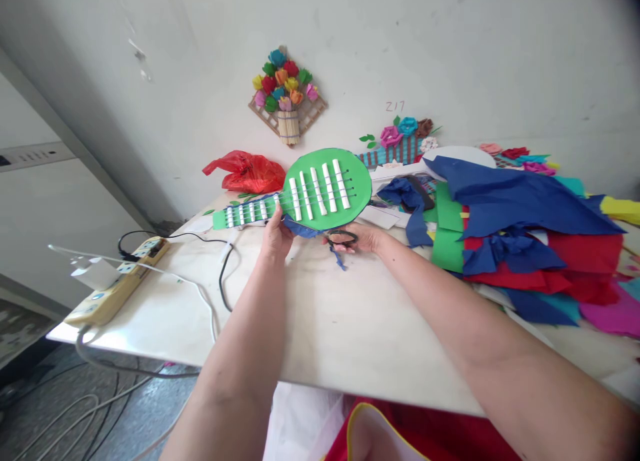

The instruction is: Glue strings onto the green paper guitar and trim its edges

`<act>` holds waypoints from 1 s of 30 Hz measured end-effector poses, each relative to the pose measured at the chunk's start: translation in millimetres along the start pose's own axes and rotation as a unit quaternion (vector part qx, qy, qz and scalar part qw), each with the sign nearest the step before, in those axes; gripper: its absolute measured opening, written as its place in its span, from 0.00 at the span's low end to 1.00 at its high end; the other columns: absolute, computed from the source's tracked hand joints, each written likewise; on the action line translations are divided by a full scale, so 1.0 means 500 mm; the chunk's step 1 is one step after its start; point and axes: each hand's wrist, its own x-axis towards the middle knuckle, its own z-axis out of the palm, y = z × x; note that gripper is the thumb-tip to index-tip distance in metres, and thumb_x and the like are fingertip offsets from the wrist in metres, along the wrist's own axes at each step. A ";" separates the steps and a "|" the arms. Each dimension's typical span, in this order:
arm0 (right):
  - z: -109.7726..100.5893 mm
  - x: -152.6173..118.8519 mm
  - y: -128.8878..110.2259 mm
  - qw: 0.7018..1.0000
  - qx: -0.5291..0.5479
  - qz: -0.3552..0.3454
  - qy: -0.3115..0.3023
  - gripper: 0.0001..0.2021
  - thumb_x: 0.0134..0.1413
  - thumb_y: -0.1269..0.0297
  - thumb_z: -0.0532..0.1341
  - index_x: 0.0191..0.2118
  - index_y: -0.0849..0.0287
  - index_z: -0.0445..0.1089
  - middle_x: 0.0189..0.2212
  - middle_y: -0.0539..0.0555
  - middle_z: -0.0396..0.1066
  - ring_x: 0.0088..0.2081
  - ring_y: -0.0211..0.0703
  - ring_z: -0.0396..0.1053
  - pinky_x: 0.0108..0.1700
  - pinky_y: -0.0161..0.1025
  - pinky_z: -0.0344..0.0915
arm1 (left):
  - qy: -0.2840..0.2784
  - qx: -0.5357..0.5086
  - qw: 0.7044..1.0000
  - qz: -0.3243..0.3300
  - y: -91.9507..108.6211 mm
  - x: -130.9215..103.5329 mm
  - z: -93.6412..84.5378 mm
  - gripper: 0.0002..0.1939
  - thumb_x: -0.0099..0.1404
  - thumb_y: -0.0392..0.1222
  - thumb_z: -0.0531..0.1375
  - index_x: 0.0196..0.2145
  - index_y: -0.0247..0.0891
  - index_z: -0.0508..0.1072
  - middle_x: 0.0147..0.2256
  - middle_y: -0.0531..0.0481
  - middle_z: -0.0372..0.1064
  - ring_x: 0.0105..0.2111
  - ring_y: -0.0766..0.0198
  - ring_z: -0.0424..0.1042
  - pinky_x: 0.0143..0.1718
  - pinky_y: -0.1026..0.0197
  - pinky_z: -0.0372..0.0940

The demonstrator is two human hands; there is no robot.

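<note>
A green paper craft shaped like a lute (305,189) is held above the table, its round body to the right and its narrow neck to the left. White rolled strips and thin strings cross its face. My left hand (278,236) grips it where neck meets body, thumb on the front. Below the round body, my right hand (363,238) has its fingers in the black handles of a pair of scissors (343,237); the blades are mostly hidden. Blue paper (307,230) shows along the lower edge of the craft, and a thin blue scrap (341,260) hangs under the scissors.
Piled blue, red and green paper (530,208) covers the table's right side. A power strip (120,281) with a plugged-in charger and cables lies at the left edge. Behind the craft sits a red plastic bag (247,172). A paper flower basket (286,98) hangs on the wall.
</note>
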 end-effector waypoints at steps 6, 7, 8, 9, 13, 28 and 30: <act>-0.001 0.005 0.001 1.000 0.008 0.008 0.007 0.19 0.46 0.56 0.62 0.38 0.69 0.65 0.15 0.44 0.60 0.14 0.27 0.48 0.15 0.31 0.41 | 0.003 0.010 1.000 -0.009 0.007 -0.006 0.004 0.19 0.60 0.47 0.59 0.48 0.41 0.70 0.39 0.49 0.75 0.35 0.63 0.74 0.35 0.63 0.69; 0.000 0.006 0.001 1.000 0.008 0.011 0.010 0.18 0.46 0.57 0.62 0.38 0.69 0.66 0.15 0.43 0.59 0.14 0.27 0.48 0.15 0.30 0.40 | 0.004 0.017 1.000 -0.012 0.010 -0.008 0.006 0.17 0.60 0.46 0.59 0.48 0.42 0.70 0.39 0.49 0.75 0.33 0.63 0.74 0.35 0.62 0.70; 0.001 0.007 0.001 1.000 0.008 0.014 0.015 0.18 0.46 0.57 0.62 0.37 0.69 0.66 0.15 0.43 0.59 0.14 0.27 0.48 0.15 0.30 0.39 | 0.006 0.023 1.000 -0.015 0.012 -0.011 0.008 0.16 0.61 0.46 0.58 0.47 0.42 0.71 0.38 0.49 0.75 0.32 0.63 0.74 0.34 0.61 0.70; 0.002 0.008 0.000 1.000 0.006 0.018 0.019 0.17 0.46 0.58 0.62 0.37 0.68 0.66 0.15 0.43 0.59 0.14 0.27 0.48 0.14 0.30 0.39 | 0.008 0.028 0.999 -0.017 0.014 -0.013 0.010 0.15 0.61 0.46 0.57 0.46 0.42 0.71 0.38 0.49 0.75 0.32 0.63 0.74 0.34 0.61 0.70; 0.008 0.005 -0.007 0.999 -0.011 0.032 0.026 0.17 0.47 0.58 0.62 0.38 0.68 0.66 0.15 0.44 0.60 0.14 0.27 0.50 0.14 0.30 0.42 | 0.017 0.038 0.999 -0.021 0.014 -0.014 0.014 0.15 0.61 0.46 0.57 0.45 0.41 0.71 0.36 0.49 0.75 0.32 0.62 0.74 0.32 0.61 0.70; 0.012 0.001 -0.004 1.000 0.009 0.014 0.012 0.26 0.44 0.48 0.62 0.39 0.69 0.66 0.17 0.45 0.62 0.14 0.26 0.51 0.13 0.30 0.39 | -0.012 0.017 1.000 -0.013 0.003 -0.005 0.004 0.13 0.60 0.45 0.59 0.43 0.40 0.72 0.37 0.50 0.75 0.33 0.65 0.74 0.32 0.65 0.69; 0.015 0.001 -0.007 1.000 0.016 0.015 0.018 0.25 0.43 0.49 0.63 0.38 0.69 0.66 0.17 0.45 0.61 0.14 0.26 0.50 0.13 0.30 0.40 | -0.010 0.021 1.000 -0.016 0.003 -0.005 0.004 0.13 0.60 0.46 0.59 0.42 0.40 0.72 0.36 0.50 0.75 0.32 0.65 0.74 0.29 0.66 0.69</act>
